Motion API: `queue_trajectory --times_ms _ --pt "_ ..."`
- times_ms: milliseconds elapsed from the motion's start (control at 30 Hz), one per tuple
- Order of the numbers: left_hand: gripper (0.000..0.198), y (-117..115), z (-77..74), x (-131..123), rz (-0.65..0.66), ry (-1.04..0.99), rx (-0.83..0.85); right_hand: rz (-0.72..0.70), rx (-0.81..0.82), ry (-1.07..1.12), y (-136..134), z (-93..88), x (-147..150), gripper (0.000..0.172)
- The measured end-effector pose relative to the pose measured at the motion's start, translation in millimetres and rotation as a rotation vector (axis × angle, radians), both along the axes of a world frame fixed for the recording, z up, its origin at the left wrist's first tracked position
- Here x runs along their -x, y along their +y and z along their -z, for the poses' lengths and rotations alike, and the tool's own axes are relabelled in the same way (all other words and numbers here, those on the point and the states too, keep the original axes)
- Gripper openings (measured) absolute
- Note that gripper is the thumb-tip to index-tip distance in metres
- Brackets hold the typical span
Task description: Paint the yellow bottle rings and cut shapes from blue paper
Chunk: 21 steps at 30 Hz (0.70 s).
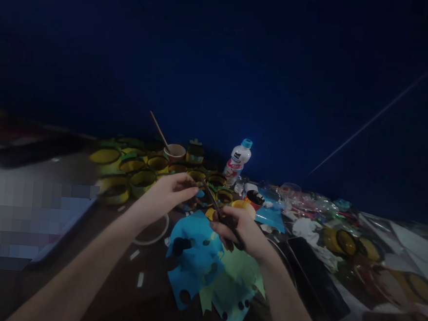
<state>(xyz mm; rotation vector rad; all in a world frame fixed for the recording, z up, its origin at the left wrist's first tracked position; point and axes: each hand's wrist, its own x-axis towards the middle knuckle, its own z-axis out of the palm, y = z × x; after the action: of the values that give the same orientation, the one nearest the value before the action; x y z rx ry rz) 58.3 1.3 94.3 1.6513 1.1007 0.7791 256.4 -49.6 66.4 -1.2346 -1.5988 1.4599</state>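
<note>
My right hand is closed round the handles of dark scissors, whose blades point up and to the left. My left hand pinches its fingers together at the blade tips, apparently on a small blue scrap that is hard to make out. Both hands hover above blue paper sheets with round holes cut in them and light green paper lying on the dark table.
Several yellow-and-green rings stand behind the hands. A paper cup with a stick, a white bottle with a blue cap, a dark phone, a white ring and plastic clutter lie around. Blue wall behind.
</note>
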Motion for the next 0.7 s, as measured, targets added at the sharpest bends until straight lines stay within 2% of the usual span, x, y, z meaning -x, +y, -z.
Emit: queue_trajectory --times_ms 100,200,267,367,533,700 --pt "0.021 3 -0.5 2 0.019 0.066 0.021 0.05 -0.028 0.022 2 -0.4 -2 0.02" --pt "0.022 9 2.6 9 0.049 0.233 -0.053 0.068 -0.052 0.013 6 7.7 -3 0.022" --pt "0.023 14 6.5 17 0.093 0.378 -0.126 0.088 -0.105 -0.036 8 14.4 -3 0.022" --pt "0.019 20 13.7 29 0.158 0.512 -0.128 0.091 -0.21 -0.178 8 20.1 -1 0.026" --pt "0.017 21 26.7 45 0.203 0.668 -0.106 0.009 -0.39 -0.423 1 24.3 16 0.043" --pt "0.013 20 40.1 67 0.195 0.746 -0.09 -0.106 -0.543 -0.501 1 46.3 41 0.036"
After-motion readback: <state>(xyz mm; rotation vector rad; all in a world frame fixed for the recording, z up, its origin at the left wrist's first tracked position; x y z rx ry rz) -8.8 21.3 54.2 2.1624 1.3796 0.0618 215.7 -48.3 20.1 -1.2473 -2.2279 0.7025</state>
